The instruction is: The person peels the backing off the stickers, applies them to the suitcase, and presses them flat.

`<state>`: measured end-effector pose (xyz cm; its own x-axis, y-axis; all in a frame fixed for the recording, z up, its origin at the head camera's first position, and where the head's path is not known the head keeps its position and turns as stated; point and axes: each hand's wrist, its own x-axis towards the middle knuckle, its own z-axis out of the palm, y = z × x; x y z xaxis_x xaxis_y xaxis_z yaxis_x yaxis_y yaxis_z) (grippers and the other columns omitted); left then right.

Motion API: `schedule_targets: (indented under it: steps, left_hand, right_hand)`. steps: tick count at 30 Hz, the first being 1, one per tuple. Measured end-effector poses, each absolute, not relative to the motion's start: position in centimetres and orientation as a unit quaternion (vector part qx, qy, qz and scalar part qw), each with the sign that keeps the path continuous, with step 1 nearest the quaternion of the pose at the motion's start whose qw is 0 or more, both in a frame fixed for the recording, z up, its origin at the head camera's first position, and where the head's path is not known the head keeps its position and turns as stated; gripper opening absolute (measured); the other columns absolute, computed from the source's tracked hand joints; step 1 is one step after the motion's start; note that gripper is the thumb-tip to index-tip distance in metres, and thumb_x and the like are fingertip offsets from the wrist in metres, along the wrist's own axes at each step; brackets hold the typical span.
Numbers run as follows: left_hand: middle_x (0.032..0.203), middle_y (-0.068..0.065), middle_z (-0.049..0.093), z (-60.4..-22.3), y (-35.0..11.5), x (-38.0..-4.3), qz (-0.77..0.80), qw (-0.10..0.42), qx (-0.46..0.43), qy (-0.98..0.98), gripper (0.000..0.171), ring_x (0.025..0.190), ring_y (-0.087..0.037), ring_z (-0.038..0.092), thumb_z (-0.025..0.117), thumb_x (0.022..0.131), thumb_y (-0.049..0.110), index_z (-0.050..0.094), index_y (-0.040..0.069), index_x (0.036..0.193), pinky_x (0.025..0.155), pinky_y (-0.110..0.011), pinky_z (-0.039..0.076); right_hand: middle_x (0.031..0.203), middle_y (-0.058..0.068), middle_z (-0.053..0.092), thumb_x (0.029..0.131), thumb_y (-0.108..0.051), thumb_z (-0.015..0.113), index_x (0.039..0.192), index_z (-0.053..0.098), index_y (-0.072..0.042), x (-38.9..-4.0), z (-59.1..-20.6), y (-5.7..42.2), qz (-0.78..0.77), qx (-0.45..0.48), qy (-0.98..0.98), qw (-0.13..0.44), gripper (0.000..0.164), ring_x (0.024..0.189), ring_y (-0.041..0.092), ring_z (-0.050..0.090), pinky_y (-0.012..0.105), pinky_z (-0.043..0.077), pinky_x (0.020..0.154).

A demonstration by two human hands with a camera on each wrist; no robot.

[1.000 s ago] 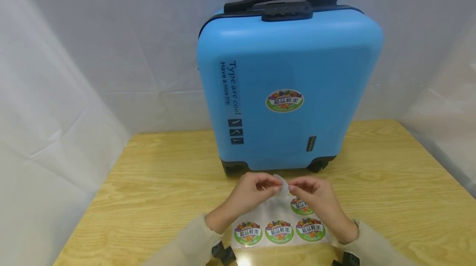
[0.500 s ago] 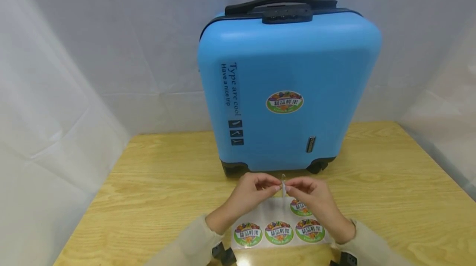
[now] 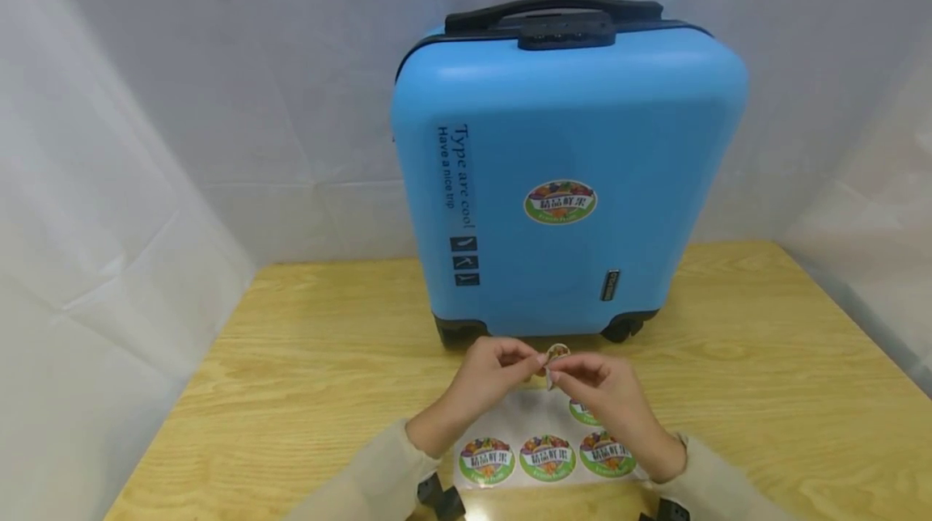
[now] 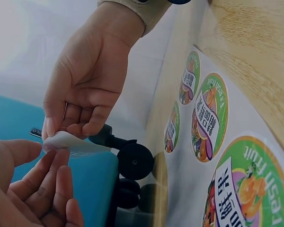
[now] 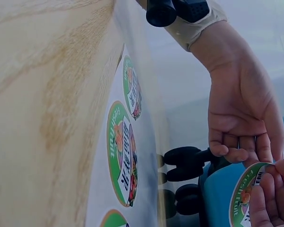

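Note:
Between both hands, just above the table in front of the suitcase, is a round fruit sticker (image 3: pixel 558 351). In the head view it is bent, with printed colours at its top and a pale part below. My left hand (image 3: pixel 491 375) pinches its left side between thumb and fingertips. On the other side my right hand (image 3: pixel 612 391) pinches it the same way. The left wrist view shows the sticker's white back (image 4: pixel 78 143); the right wrist view shows its green printed face (image 5: pixel 244 194), partly covered by the right fingers. Under the hands lies the sticker sheet (image 3: pixel 510 416), bearing several stickers.
A blue suitcase (image 3: pixel 510 262) stands upright at the back of the wooden table (image 3: pixel 306 375). One oval fruit sticker (image 3: pixel 560 202) is on its front, right of the printed lettering (image 3: pixel 457 173). White sheeting (image 3: pixel 328 100) hangs behind and at both sides.
The sticker has turned in the fingers, from its pale side through edge-on to a bent pose showing some print. The right hand has shifted slightly left, the fingertips coming closer together.

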<state>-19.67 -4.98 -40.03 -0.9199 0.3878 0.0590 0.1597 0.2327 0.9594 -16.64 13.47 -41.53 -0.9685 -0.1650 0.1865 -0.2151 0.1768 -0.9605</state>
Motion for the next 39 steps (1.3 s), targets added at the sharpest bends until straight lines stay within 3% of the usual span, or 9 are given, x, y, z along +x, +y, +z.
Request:
schedule_targets:
  steps: [12,19,30,35,39]
  left_hand:
    - [0.085,-0.007,0.071,-39.8,-5.0,-19.4,0.587,0.096,0.171,0.785,0.018,0.071,-0.007,0.06,0.064,0.09,0.019,0.074,0.004,0.092,0.061,-0.023,0.049]
    - [0.089,-0.007,0.07,-39.8,-5.5,-19.5,0.582,0.084,0.167,0.792,0.017,0.071,-0.009,0.061,0.063,0.09,0.017,0.073,0.004,0.093,0.063,-0.025,0.051]
    - [0.085,-0.01,0.069,-40.1,-7.1,-20.1,0.574,0.091,0.18,0.793,0.016,0.072,-0.013,0.06,0.063,0.09,0.014,0.072,0.0,0.092,0.062,-0.026,0.05]
    - [0.085,-0.009,0.069,-40.1,-7.6,-20.3,0.571,0.095,0.201,0.79,0.017,0.071,-0.008,0.06,0.063,0.09,0.015,0.071,0.0,0.091,0.064,-0.023,0.05]
    - [0.086,-0.01,0.07,-39.9,-7.7,-20.3,0.575,0.104,0.219,0.782,0.016,0.075,-0.016,0.064,0.064,0.089,0.014,0.071,-0.001,0.091,0.067,-0.023,0.051]
  right_hand:
    - [0.095,0.02,0.069,0.086,-0.008,0.067,0.098,0.069,0.005,-16.5,-41.8,13.4,0.637,0.147,-0.756,0.022,0.018,0.084,0.009,0.067,0.025,0.055,0.074]
    - [0.092,0.015,0.07,0.086,-0.013,0.069,0.098,0.069,0.003,-16.3,-41.6,14.2,0.625,0.106,-0.773,0.018,0.02,0.075,0.015,0.067,0.032,0.056,0.066]
    - [0.084,0.013,0.069,0.086,-0.009,0.068,0.096,0.069,0.003,-16.9,-41.6,16.0,0.595,0.107,-0.795,0.056,0.016,0.066,0.015,0.063,0.029,0.054,0.059]
    - [0.089,0.013,0.069,0.087,-0.012,0.067,0.1,0.067,0.004,-17.2,-41.5,16.6,0.594,0.108,-0.797,0.025,0.02,0.069,0.016,0.064,0.031,0.054,0.061]
    - [0.092,0.016,0.069,0.087,-0.015,0.067,0.103,0.066,0.003,-17.4,-41.4,16.8,0.587,0.107,-0.802,-0.008,0.023,0.072,0.017,0.064,0.031,0.055,0.064]
